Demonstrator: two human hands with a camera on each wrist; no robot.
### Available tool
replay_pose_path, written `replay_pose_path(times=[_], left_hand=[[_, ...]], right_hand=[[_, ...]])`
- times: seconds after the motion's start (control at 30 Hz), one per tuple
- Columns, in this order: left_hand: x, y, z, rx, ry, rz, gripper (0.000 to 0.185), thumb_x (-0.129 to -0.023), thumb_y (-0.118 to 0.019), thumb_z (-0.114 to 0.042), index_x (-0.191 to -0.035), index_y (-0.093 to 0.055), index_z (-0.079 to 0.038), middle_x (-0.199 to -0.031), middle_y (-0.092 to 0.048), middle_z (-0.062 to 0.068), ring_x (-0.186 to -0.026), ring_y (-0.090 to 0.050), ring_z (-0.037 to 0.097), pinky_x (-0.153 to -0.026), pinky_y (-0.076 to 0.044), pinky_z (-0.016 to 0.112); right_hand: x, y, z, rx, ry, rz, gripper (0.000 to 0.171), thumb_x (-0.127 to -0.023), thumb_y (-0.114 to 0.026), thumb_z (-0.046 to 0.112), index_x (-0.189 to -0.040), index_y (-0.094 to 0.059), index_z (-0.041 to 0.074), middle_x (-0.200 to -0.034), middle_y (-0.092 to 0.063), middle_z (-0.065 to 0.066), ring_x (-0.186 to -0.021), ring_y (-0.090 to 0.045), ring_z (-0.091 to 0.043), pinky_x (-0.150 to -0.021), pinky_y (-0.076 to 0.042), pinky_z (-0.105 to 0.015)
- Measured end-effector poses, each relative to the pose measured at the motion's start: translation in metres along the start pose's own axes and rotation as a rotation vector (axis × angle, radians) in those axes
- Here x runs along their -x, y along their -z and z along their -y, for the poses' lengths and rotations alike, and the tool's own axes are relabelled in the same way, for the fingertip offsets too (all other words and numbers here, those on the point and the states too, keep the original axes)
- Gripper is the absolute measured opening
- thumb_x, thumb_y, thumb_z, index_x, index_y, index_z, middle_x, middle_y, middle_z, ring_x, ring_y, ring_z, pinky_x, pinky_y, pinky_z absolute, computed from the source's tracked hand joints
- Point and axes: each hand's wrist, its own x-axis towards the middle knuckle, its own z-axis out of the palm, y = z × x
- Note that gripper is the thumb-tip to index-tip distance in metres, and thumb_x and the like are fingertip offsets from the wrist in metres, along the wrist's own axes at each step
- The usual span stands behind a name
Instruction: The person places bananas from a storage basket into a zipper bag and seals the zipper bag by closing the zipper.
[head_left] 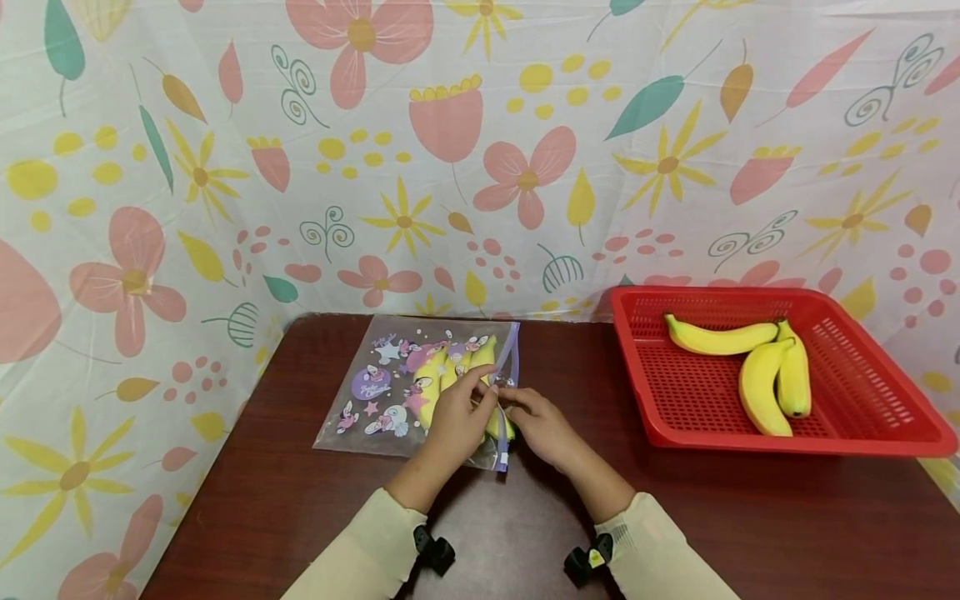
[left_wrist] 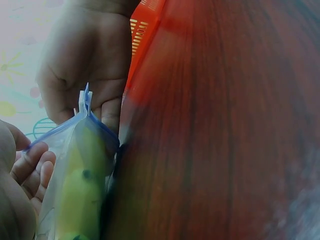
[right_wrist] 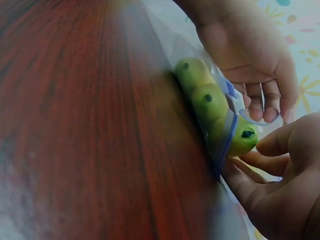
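So the zip bag (head_left: 417,385) is lying flat on the dark table (head_left: 300,517) right under both hands, bananas (head_left: 450,371) already inside, a few tips poking toward the open mouth; my left hand (head_left: 453,421) has its fingers curled over the bag's edge, pinching the plastic next to the blue zip strip (head_left: 508,367); my right hand (head_left: 543,429) sits just beside it at the same strip, fingertips look pinched on it but I can't tell for sure. I'd guess thin floppy film, slick, with the fruit giving it all the weight and bruising easily; best hold is that stiffer zip strip, not the film. Red basket (head_left: 645,392) with more bananas sits well off past the right-hand fingers.
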Motion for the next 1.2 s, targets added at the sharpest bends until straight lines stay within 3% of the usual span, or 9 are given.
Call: replay_pose_path(times=[0.23,0.47,0.73,1.2], left_hand=[[-0.0002,-0.0003,-0.0001,0.01,0.01,0.01,0.036,-0.101,-0.057,-0.02,-0.136,-0.062,-0.016,-0.087,-0.066,-0.002,-0.074,-0.064,0.008,-0.068,-0.054,0.023],[-0.0001,-0.0009,0.0007,0.01,0.005,0.012,0.036,-0.101,-0.057,-0.021,-0.136,-0.062,-0.015,-0.088,-0.065,-0.002,-0.073,-0.062,0.008,-0.067,-0.054,0.023],[0.0003,-0.0012,0.0016,0.011,-0.012,0.011,0.036,-0.101,-0.057,-0.019,-0.136,-0.062,-0.012,-0.087,-0.065,-0.003,-0.075,-0.061,0.008,-0.068,-0.054,0.023],[0.001,-0.0012,0.0014,-0.008,0.006,0.017,0.037,-0.101,-0.057,-0.02,-0.137,-0.061,-0.014,-0.088,-0.066,-0.003,-0.071,-0.058,0.007,-0.064,-0.05,0.022]], right_hand=[[0.0,-0.0012,-0.0029,0.019,0.072,0.064,0.039,-0.101,-0.047,0.004,-0.138,-0.061,0.002,-0.14,-0.06,-0.015,-0.135,-0.052,-0.033,-0.114,-0.04,-0.053],[0.0025,-0.0019,0.0006,0.02,0.063,0.123,0.049,-0.101,-0.045,0.003,-0.149,-0.05,0.01,-0.154,-0.049,-0.013,-0.145,-0.042,-0.033,-0.119,-0.033,-0.055],[0.0031,-0.0033,-0.0018,-0.009,0.123,0.211,0.062,-0.098,-0.04,-0.003,-0.158,-0.035,0.014,-0.158,-0.044,-0.01,-0.147,-0.038,-0.031,-0.119,-0.031,-0.054],[0.0042,-0.0029,-0.0012,0.011,0.109,0.192,0.06,-0.098,-0.04,-0.002,-0.156,-0.038,0.011,-0.156,-0.046,-0.012,-0.146,-0.039,-0.035,-0.119,-0.031,-0.058]])
